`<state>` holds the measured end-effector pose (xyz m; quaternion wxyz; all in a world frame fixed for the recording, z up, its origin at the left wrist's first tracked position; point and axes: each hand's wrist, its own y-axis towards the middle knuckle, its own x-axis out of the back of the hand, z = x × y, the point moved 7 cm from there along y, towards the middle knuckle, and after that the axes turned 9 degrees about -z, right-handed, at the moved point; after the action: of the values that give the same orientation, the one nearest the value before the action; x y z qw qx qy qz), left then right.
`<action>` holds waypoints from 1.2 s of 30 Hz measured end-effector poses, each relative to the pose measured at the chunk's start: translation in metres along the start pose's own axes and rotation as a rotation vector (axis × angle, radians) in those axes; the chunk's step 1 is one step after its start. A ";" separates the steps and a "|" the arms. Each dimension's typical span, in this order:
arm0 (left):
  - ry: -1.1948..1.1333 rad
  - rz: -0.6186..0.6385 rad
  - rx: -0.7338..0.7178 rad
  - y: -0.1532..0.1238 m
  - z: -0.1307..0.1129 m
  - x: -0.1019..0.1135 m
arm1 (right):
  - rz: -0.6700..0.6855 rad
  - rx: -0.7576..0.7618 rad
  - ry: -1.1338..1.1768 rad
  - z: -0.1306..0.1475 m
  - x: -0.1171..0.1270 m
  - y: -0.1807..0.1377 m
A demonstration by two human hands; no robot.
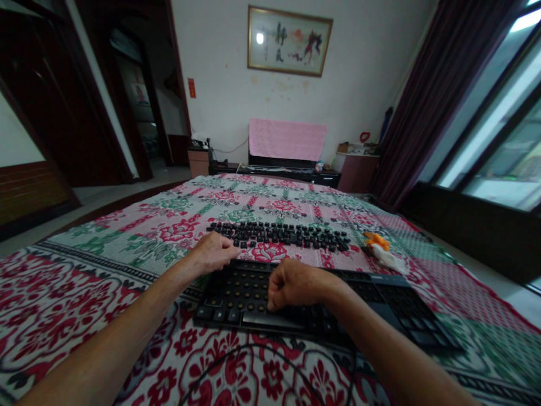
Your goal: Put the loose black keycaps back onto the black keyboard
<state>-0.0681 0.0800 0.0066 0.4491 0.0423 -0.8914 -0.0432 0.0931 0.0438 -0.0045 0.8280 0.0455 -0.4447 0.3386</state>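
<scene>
A black keyboard (253, 319) lies on the patterned cloth in front of me, most of its letter keycaps off and round key mounts showing. Its space bar and bottom-row keys are in place. Beyond it, rows of loose black keycaps (291, 235) are spread on the cloth. My left hand (213, 252) is closed, its fingertips at the near left end of those keycaps, just above the keyboard's back edge. Over the middle of the keyboard, my right hand (291, 283) is curled with its fingertips down at the key mounts. What either hand pinches is hidden.
An orange and white cloth item (382, 251) lies right of the loose keycaps. The keyboard's cable (253, 347) loops across the patterned cloth (164, 338) near me. Beyond the bed-like surface stands a low cabinet with a pink-covered screen (287, 138).
</scene>
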 end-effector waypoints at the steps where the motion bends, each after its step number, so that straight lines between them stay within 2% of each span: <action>1: -0.003 0.000 0.003 0.000 0.000 0.000 | -0.007 0.008 -0.016 0.000 0.000 0.000; 6: 0.017 -0.009 -0.011 0.001 0.004 0.001 | 0.033 0.136 0.024 0.001 0.001 -0.004; 9: 0.031 -0.012 0.004 0.004 0.013 0.000 | 0.017 0.155 0.025 -0.001 0.012 -0.005; 14: 0.048 0.004 0.033 0.010 0.029 -0.002 | -0.373 0.203 -0.213 0.004 0.047 0.018; 17: 0.058 0.024 0.036 0.011 0.033 -0.004 | -0.517 0.150 -0.312 0.003 0.052 0.045; 19: 0.061 0.022 0.040 0.010 0.034 -0.003 | -0.518 0.125 -0.425 0.002 0.048 0.065; 23: 0.082 0.018 0.027 0.008 0.029 -0.001 | -0.523 0.072 -0.472 0.000 0.043 0.090; 28: 0.151 0.002 0.010 0.007 0.023 0.005 | -0.490 0.043 -0.477 0.000 0.040 0.102; 36: 0.156 -0.020 0.033 0.010 0.031 0.005 | -0.420 -0.048 -0.450 -0.010 0.035 0.115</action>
<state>-0.0969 0.0901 -0.0066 0.5159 0.0619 -0.8539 -0.0295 0.0442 0.1536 -0.0097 0.7614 0.1907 -0.6056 0.1308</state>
